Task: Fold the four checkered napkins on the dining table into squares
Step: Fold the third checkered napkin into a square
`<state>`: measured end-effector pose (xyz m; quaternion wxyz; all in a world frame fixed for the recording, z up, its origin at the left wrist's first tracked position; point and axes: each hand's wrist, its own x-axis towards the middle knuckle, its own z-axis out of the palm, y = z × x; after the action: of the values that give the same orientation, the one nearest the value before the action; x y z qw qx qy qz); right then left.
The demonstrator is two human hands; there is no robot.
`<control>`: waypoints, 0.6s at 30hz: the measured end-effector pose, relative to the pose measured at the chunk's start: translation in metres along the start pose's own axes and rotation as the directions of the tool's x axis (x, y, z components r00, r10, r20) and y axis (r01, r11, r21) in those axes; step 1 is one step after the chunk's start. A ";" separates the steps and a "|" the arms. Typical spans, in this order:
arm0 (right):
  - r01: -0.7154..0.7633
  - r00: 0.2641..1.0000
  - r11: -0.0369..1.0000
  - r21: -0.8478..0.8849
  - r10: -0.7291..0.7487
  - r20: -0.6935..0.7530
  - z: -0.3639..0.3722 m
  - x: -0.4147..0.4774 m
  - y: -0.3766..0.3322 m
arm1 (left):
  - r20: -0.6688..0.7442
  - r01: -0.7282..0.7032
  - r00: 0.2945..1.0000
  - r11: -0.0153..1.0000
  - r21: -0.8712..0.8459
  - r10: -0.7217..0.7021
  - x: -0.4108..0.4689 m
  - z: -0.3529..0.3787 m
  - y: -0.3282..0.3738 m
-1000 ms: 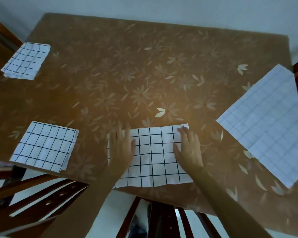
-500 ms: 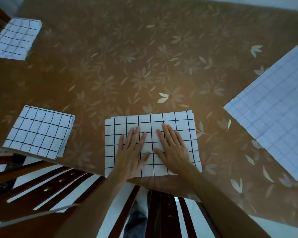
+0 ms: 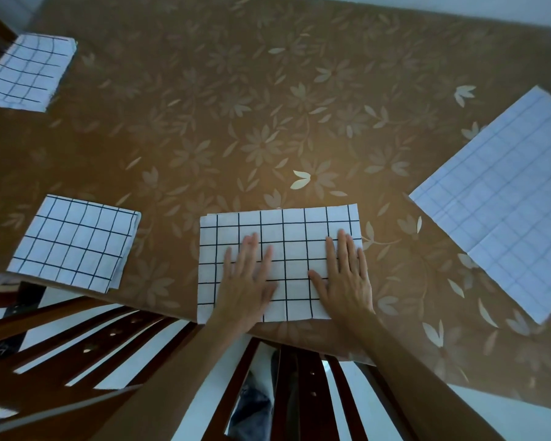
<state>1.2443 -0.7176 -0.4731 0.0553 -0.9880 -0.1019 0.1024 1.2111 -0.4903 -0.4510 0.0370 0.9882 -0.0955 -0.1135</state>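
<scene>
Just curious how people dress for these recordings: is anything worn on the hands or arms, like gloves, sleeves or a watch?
No. The left hand and the right hand are bare: no gloves, rings or watch show. The left forearm and right forearm are bare too, no sleeve in view.

Below the near edge of the tabletop stand two dark wooden chairs with slatted backs: the left chair toward the near-left corner, the middle chair at the centre; pale floor lies beneath, blue denim shows between the slats
</scene>
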 end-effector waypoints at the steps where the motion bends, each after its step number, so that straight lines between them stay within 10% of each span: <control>1: -0.002 1.000 1.000 -0.002 0.002 -0.007 -0.001 -0.002 -0.003 | 0.012 -0.084 0.996 0.996 -0.027 0.085 -0.002 0.000 0.012; 12: 0.032 0.999 0.995 0.096 -0.031 -0.010 -0.007 -0.030 -0.003 | 0.130 -0.175 0.976 0.984 -0.017 0.175 -0.023 0.003 0.013; 18: 0.015 0.997 0.977 0.213 0.001 -0.073 -0.014 -0.056 0.000 | -0.067 -0.448 0.890 0.893 0.043 0.450 -0.037 0.008 0.027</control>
<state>1.1937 -0.7309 -0.4493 0.1649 -0.9791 -0.0918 0.0764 1.1693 -0.5103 -0.4484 0.0531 0.9434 -0.3214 -0.0632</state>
